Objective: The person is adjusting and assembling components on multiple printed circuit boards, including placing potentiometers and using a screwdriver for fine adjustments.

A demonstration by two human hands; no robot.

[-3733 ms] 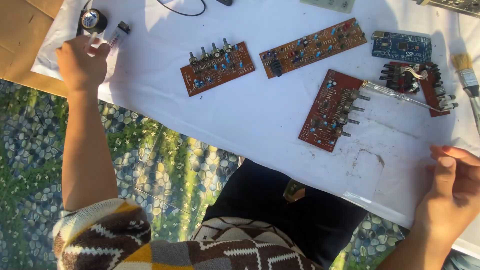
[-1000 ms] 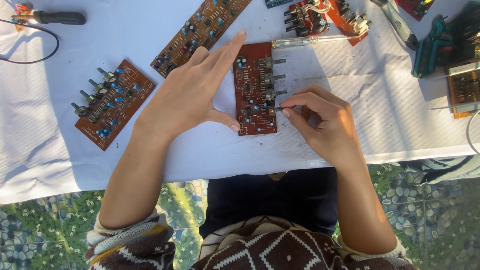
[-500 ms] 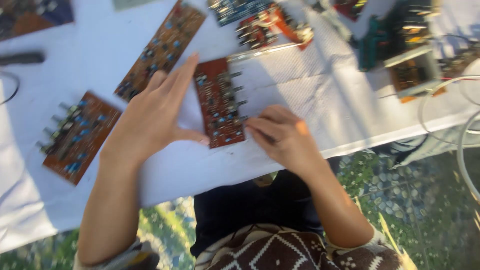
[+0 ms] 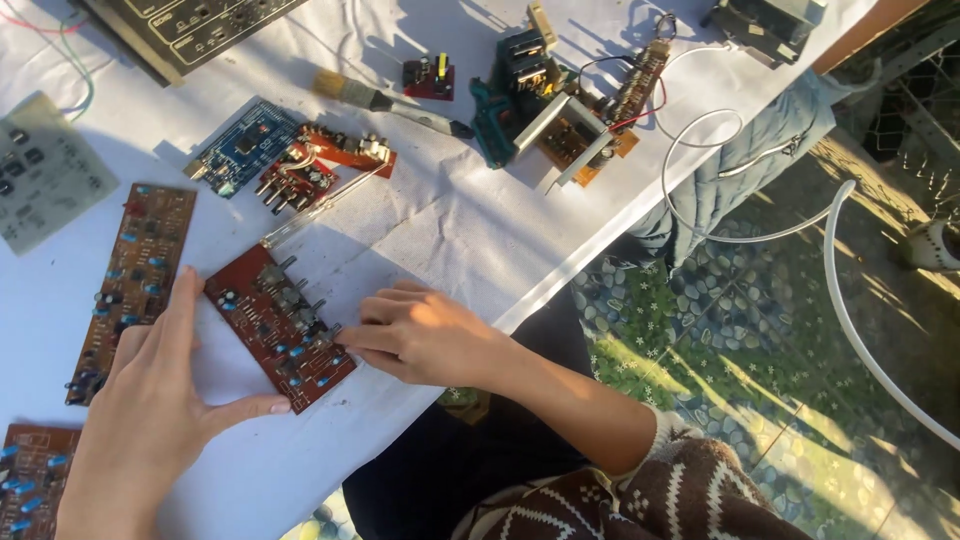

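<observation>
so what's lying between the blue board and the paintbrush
In the head view, a red-brown board with knobs lies between the blue board and the paintbrush, beside the blue one.

On the white tablecloth [image 4: 480, 230], a red-brown circuit board [image 4: 278, 327] dotted with blue parts; beyond it a blue board [image 4: 242, 146]. The sleeve [image 4: 690, 490] has a brown-and-cream zigzag knit.

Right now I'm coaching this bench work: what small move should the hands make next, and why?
Probably pinch one knob shaft: the right hand has its fingertips at the shaft edge of the red-brown circuit board, which the left hand braces flat on the white cloth.
</observation>
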